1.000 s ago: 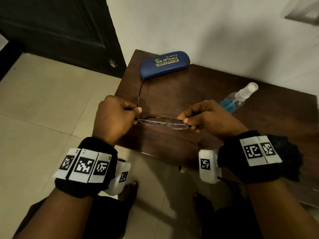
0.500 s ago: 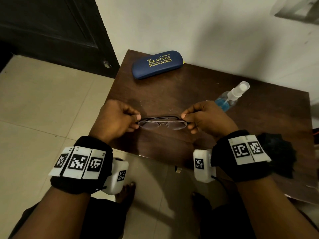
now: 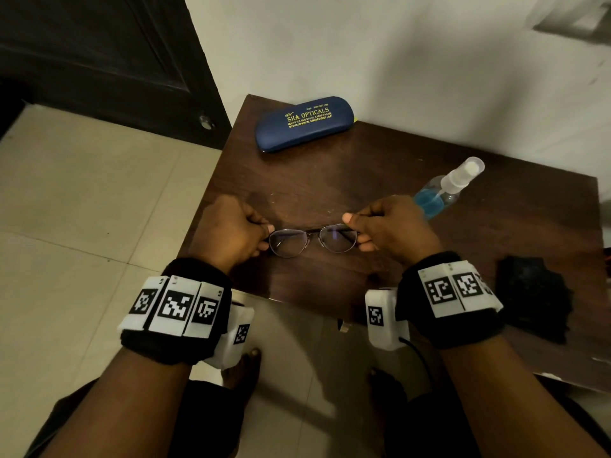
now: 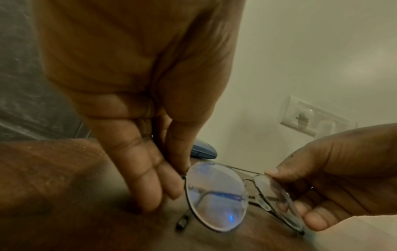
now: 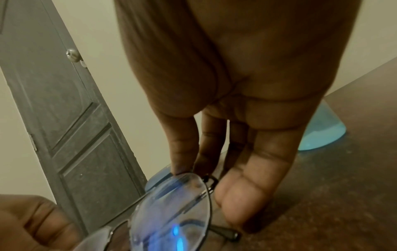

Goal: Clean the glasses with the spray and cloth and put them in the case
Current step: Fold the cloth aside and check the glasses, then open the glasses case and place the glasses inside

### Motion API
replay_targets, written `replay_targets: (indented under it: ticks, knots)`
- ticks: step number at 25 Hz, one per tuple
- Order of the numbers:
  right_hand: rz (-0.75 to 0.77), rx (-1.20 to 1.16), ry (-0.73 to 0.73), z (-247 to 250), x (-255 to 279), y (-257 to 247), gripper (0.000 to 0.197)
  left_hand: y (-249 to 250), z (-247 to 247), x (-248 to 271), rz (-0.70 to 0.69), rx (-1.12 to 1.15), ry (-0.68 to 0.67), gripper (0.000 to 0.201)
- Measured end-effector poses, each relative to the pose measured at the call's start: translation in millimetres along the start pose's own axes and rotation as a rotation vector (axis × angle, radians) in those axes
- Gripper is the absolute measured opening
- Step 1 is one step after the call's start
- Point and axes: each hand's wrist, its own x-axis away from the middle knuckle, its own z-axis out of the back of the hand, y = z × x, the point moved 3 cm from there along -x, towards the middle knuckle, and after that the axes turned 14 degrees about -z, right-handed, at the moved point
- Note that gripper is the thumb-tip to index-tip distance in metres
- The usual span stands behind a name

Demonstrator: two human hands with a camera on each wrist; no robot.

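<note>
Left hand: the left hand reaches forward over the near left part of the table, knuckles up, wrist wrapped in a black band with white coded tags. Its thumb and forefinger pinch the left end of the glasses' frame; the other fingers curl down beside the lens, their tips close to the wood.
Right hand: the right hand mirrors it from the other side, back of the hand up. Its thumb lies on top of the right end of the frame and its fingers curl under it, so this hand also grips the glasses.
Glasses: thin dark metal-rimmed glasses hang level between the two hands, just above the table, lenses tilted toward the person. The temple arms look folded behind the lenses in the wrist views. Blue glints show on the lenses.
Case: a dark blue hard case with gold lettering lies shut at the far left corner of the table, well apart from the hands.
Spray: a clear spray bottle with blue liquid lies on its side just beyond the right hand, nozzle pointing away to the right.
Cloth: a crumpled black cloth sits near the table's near right edge, beside the right wrist.
Table: a dark brown wooden table stands against a pale wall.
Surroundings: a dark door is at the left; pale floor tiles lie below.
</note>
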Motion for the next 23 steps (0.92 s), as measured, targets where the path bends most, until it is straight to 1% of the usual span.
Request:
replay_targets:
  ticks: [3, 5, 7, 8, 10, 12, 14, 16, 20, 23]
  knots:
    - [0.024, -0.006, -0.007, -4, -2, 1, 0.019, -6, 2, -4, -0.020, -0.065, 0.008, 0.022]
    - [0.026, 0.021, -0.002, -5, -2, 0, 0.016, -9, 3, -5, -0.025, -0.085, 0.007, 0.021]
    - [0.018, 0.024, 0.013, -4, -1, 0, 0.016, -9, 4, -5, -0.037, -0.112, 0.010, 0.018]
    - [0.027, 0.041, 0.042, -3, 0, -1, 0.018, -8, 7, -5, -0.053, -0.137, 0.016, 0.014]
    - [0.089, 0.128, 0.188, 0, 6, -3, 0.017, -1, 11, -6, -0.086, -0.230, 0.058, 0.011]
    - [0.184, 0.167, 0.345, 1, 16, -13, 0.014, 9, 15, -6, -0.133, -0.277, 0.165, 0.020]
    - [0.284, 0.185, 0.433, -1, 26, -36, 0.014, 22, 16, -11, -0.194, -0.251, 0.237, 0.032]
    - [0.348, 0.257, 0.445, -7, 28, -67, 0.015, 28, 13, -26, -0.242, -0.272, 0.237, 0.044]
    - [0.462, 0.486, 0.461, -14, 1, -135, 0.021, 35, 10, -65, -0.367, -0.285, 0.206, 0.075]
    - [0.493, 0.769, 0.486, -14, -19, -162, 0.028, 37, 6, -80, -0.363, -0.286, 0.213, 0.085]
